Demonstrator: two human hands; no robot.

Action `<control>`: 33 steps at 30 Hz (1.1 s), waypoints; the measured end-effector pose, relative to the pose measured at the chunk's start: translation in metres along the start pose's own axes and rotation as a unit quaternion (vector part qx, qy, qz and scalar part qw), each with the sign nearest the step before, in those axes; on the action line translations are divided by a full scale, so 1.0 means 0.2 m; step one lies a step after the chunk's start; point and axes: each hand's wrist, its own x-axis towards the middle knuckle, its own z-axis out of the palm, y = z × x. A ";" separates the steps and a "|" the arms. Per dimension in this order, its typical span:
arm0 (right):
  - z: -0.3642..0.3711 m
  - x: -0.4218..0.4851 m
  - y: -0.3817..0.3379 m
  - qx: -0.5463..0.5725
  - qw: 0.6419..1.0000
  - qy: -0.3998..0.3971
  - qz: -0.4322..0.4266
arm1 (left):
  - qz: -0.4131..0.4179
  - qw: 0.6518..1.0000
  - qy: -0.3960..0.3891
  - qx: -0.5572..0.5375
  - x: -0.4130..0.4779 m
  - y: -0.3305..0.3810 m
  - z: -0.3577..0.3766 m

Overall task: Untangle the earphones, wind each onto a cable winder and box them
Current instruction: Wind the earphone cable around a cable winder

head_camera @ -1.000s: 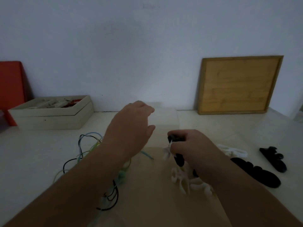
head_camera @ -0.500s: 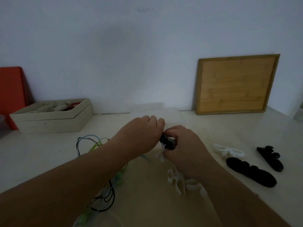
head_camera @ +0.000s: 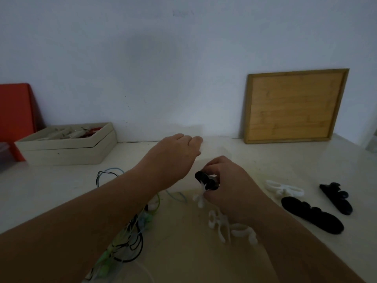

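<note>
Right now our right hand point(head_camera: 230, 184) has its grip clamped on a black winder point(head_camera: 206, 179), a small glossy plastic piece with rounded lobes, held just above the table point(head_camera: 51, 190). A thin white cord point(head_camera: 202, 187) crosses it and drops to a pale earbud point(head_camera: 200, 200) hanging below the fingers. Our left hand point(head_camera: 175, 158) hovers just beside it and farther from us, back up, fingers reaching away. We cannot tell whether its grip is apart or pinching something, as the fingertips are blurred.

Under our left forearm lies the tangle point(head_camera: 130, 240): thin black, green and pale blue cords looped over one another, with soft green buds at the near end. Close by our right wrist sits a white winder point(head_camera: 221, 225) of smooth looped plastic, partly hidden by the arm. A second white one point(head_camera: 284, 187) lies farther right, and beyond it are two long, matte black winders point(head_camera: 312, 215) with bumpy, lobed outlines.

At the far left, near the wall, stands a low cream box point(head_camera: 65, 148), open on top, its small contents too dim to make out. A flat wooden tray point(head_camera: 293, 105) with a raised rim leans on the wall at the right, and a red board point(head_camera: 14, 111) leans at the left edge.
</note>
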 end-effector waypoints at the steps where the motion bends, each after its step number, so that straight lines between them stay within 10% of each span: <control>1: 0.00 0.00 0.00 -0.001 1.000 0.001 0.003 | 0.001 1.000 0.002 0.004 0.01 0.00 -0.01; 11: -0.07 -0.03 -0.03 0.019 0.999 0.042 0.003 | -0.005 0.995 0.072 0.073 0.07 -0.12 -0.10; 17: -0.07 -0.03 -0.02 0.044 0.998 0.039 0.035 | -0.196 0.976 0.070 0.062 0.13 -0.25 -0.07; 26: -0.07 -0.03 -0.03 0.055 0.997 0.044 0.045 | -0.352 0.894 -0.233 -0.148 0.00 -0.28 0.05; 33: -0.09 -0.05 -0.09 0.116 0.988 0.084 0.052 | -0.377 0.869 -0.218 -0.236 -0.16 -0.10 -0.04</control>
